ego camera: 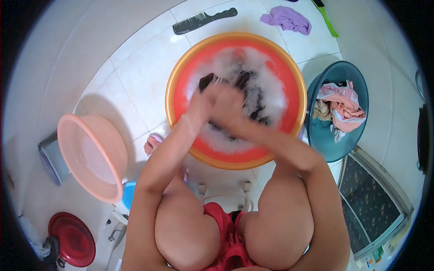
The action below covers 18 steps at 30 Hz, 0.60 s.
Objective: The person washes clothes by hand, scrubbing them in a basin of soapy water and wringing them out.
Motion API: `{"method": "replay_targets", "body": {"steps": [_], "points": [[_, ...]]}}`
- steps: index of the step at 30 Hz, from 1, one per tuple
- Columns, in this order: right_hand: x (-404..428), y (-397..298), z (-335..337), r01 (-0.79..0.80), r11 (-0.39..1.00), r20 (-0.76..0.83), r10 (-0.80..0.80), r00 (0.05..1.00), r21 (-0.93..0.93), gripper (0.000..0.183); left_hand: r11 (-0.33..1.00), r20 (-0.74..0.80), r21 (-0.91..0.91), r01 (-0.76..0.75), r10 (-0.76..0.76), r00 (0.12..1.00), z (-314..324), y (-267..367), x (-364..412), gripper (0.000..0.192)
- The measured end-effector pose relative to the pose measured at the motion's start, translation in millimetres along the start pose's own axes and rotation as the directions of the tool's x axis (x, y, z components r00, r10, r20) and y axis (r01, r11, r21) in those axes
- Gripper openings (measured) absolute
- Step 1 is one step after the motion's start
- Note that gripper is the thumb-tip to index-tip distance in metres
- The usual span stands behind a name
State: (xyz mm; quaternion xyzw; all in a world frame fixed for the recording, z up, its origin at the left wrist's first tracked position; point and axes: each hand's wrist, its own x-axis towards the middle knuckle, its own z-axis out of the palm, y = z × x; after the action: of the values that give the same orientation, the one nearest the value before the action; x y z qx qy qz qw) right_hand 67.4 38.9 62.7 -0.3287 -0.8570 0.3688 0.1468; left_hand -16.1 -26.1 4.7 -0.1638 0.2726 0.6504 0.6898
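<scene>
A red basin with an orange rim (168,98) sits on the floor in front of me, holding foamy water (273,98). My left hand (203,101) and my right hand (228,101) are pressed together over its middle, both blurred. Between them is a wet dark cloth (206,82); part of it sticks out beyond my left fingers. More dark fabric (259,98) shows in the suds to the right of my hands. Whether it belongs to the same cloth, I cannot tell. My fingers largely hide what they grip.
A teal basin (359,142) with crumpled clothes (344,105) stands tilted at the right. On the left is a peach basin (112,135). Beyond the red basin lie a black comb (205,20), a purple cloth (288,20) and a green-handled brush (327,20).
</scene>
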Motion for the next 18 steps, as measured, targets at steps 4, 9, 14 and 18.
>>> {"method": "replay_targets", "body": {"steps": [4,9,14,18], "points": [[3,35,3,0.089,0.996,-0.059,-0.087,0.994,0.018,0.023,0.975,-0.248,0.215,-0.048,0.103,0.963,54,-30,0,0.036],[7,-9,28,0.159,0.987,-0.089,-0.159,0.983,-0.009,0.020,0.955,0.370,0.132,-0.266,0.201,0.907,-67,10,2,0.033],[35,62,-3,0.337,0.882,0.069,-0.333,0.940,-0.329,0.012,0.991,-0.385,0.130,-0.038,0.086,0.919,29,-20,4,0.034],[55,86,-7,0.018,0.901,0.088,0.022,0.996,-0.434,0.020,-0.098,-0.016,0.989,0.111,0.674,0.739,23,2,1,0.030]]}}
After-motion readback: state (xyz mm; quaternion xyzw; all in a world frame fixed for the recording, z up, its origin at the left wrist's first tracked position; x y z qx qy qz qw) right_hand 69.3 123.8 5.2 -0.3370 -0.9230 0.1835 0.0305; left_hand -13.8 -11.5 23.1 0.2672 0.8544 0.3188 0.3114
